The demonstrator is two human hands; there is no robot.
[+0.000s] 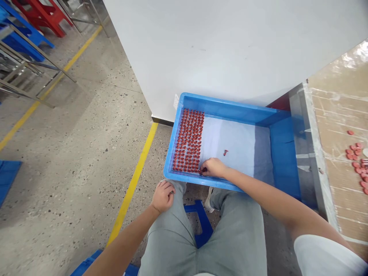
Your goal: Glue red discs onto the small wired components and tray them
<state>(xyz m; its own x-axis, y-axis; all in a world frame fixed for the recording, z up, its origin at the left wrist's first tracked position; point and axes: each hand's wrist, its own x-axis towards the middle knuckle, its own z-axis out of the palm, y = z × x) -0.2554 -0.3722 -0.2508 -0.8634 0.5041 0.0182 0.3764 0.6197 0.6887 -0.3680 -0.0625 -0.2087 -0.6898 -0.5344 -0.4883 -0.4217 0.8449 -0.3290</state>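
Observation:
A blue plastic crate (230,105) rests across my lap, lined with a pale sheet (234,143). Small red parts (188,140) stand in tight, neat rows along its left end. One loose red part (225,152) lies apart on the sheet. My right hand (212,167) is inside the crate, its pinched fingertips at the bottom corner of the rows, with a red part seemingly between them. My left hand (163,196) lies outside the crate on my left knee, holding nothing.
To the right stands a table with a scuffed tan top (336,103), with several round red pieces (355,157) on it. A white wall (201,46) rises ahead. A yellow floor line (132,188) crosses the speckled concrete. Metal racks (25,65) and red stools (43,15) stand far left.

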